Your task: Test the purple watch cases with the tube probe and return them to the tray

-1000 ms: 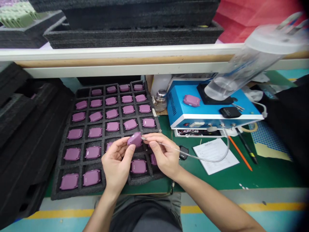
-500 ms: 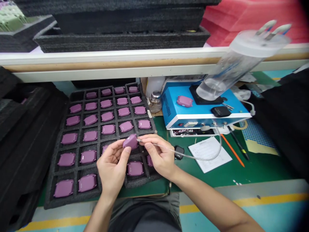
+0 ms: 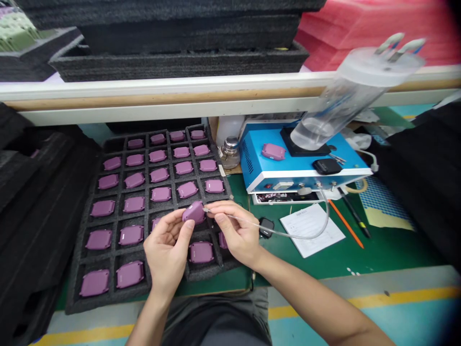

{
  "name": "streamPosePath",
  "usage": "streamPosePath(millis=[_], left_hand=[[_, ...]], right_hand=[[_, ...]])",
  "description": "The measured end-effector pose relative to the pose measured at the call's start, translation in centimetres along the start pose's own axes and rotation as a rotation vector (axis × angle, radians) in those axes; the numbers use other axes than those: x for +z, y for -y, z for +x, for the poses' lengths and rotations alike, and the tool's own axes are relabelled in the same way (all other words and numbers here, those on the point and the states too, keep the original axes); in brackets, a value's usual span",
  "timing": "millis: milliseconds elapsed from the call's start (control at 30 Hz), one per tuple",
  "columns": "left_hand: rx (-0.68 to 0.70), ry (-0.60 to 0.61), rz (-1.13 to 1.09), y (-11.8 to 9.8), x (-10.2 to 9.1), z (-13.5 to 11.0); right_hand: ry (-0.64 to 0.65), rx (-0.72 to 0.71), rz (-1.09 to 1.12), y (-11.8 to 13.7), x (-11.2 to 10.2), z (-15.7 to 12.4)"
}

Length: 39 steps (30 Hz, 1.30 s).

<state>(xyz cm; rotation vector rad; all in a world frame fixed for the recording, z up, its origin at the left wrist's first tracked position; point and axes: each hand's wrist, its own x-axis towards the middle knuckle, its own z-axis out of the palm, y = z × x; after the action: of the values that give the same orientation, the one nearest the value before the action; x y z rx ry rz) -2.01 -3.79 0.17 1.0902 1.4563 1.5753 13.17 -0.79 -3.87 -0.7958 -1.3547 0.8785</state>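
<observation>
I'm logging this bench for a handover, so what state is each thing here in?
Left hand: gripping a purple device.
Right hand: pinching a clear tube, its tip at the device.
Foam tray: most cells hold purple devices.
Blue box: a black device on top.
Clear cylinder: tilted, liquid at its bottom.
Glass jar: upright, capped.
Paper sheet: flat on the green mat.

Green workbench [image 3: 389, 250], foam tray [image 3: 112, 276], paper form [image 3: 312, 230]
</observation>
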Motion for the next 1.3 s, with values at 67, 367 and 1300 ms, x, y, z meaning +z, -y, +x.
streamPosePath(millis=[67, 367, 1300], left_hand=[[-0.002, -0.001, 0.001, 0.0, 0.0, 0.1], [-0.056, 0.036, 0.014, -0.3, -0.3, -0.3], [-0.096, -0.213, 0.929, -4.8, -13.5, 7.2]], right_hand=[[0.001, 0.002, -0.001, 0.0, 0.0, 0.0], [0.002, -0.031, -0.065, 0.5, -0.2, -0.1], [-0.184, 0.453, -0.151, -0.8, -3.5, -1.8]])
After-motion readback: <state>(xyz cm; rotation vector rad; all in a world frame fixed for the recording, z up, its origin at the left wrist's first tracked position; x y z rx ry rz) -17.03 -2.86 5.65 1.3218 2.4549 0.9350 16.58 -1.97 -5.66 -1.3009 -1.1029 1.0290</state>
